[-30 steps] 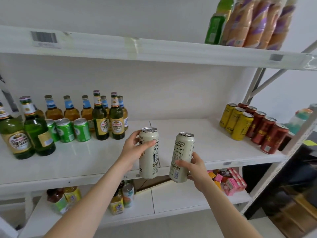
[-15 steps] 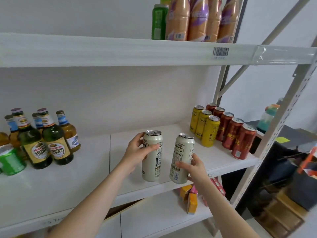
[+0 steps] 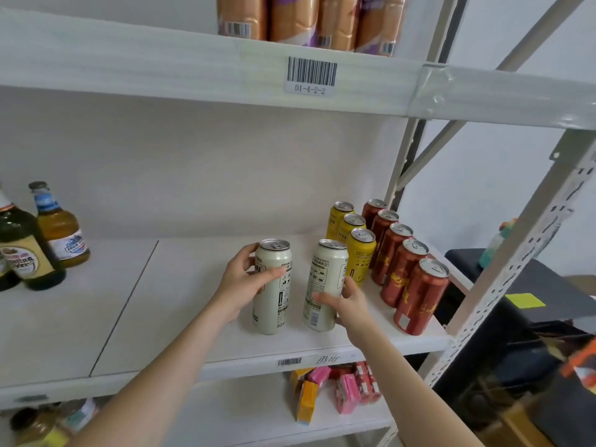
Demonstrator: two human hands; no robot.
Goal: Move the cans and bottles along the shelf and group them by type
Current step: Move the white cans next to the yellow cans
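Nearing yellow cans [image 3: 362, 258]; both white cans [image 3: 276, 306]

The left hand [image 3: 240, 280] grips the left cream can [image 3: 273, 295], the right hand [image 3: 348, 306] the right cream can [image 3: 324, 279], both upright. Yellow cans [image 3: 361, 253] and red cans [image 3: 408, 279] stand just beside them on the shelf [image 3: 161, 317].

- A shop or stockroom: tiered white shelving on perforated grey metal uprights [image 3: 519, 262].
- A white barcode label printed "D1-4-2-2" [image 3: 311, 74] sits on the upper shelf edge, and a smaller barcode sticker [image 3: 289, 361] on the edge below.
- Identical tall yellow drink cans [image 3: 362, 253] and red drink cans [image 3: 419, 295] stand in rows.
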